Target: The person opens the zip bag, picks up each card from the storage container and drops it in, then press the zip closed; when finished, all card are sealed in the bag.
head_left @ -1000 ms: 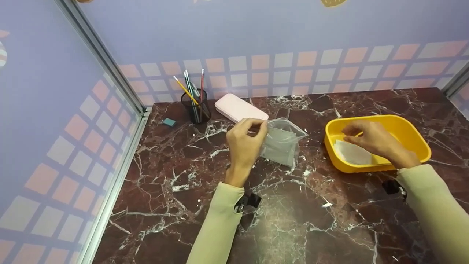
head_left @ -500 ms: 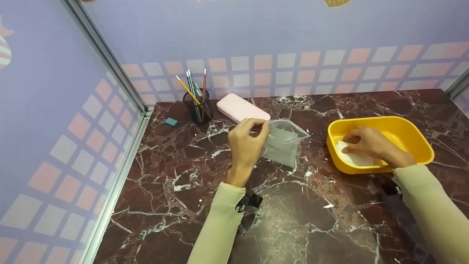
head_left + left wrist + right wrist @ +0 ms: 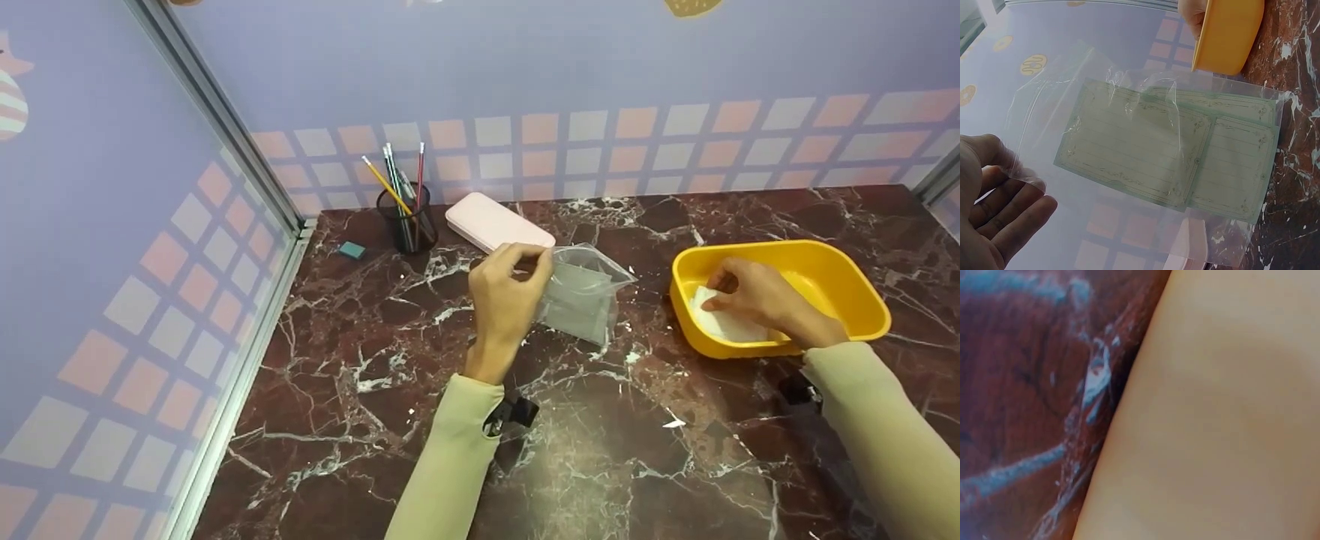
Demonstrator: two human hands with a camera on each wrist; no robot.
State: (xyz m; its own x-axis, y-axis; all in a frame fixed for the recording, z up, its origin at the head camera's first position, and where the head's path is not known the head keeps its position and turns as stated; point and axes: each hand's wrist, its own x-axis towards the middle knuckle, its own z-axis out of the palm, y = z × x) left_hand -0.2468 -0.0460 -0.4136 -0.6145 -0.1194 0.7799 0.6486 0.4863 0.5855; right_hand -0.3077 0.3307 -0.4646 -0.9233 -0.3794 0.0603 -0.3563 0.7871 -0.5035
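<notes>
My left hand (image 3: 504, 306) pinches the upper edge of a clear plastic bag (image 3: 589, 262) between thumb and finger. Inside the bag, the left wrist view shows lined cards (image 3: 1134, 146) with pale green ornamental borders, overlapping each other. Over to the right, my right hand (image 3: 761, 296) reaches into a yellow plastic basin (image 3: 844, 281). Its thumb and fingers pinch the raised left edge of a white sheet or stack of paper (image 3: 727, 326) lying in the basin. In the right wrist view only the basin's outer wall (image 3: 1213, 410) and the table appear; the right hand is hidden there.
Behind the left hand lies a pink case (image 3: 499, 221). A black mesh cup (image 3: 409, 225) with several pencils stands at the back left, beside a small teal eraser (image 3: 352, 250). White scraps (image 3: 674, 424) dot the dark marbled table (image 3: 360, 465); patterned panels stand at the back and left.
My right hand has moved down into the basin and gripped the white paper, its edge now lifted. The left hand holds the bag in nearly the same place.
</notes>
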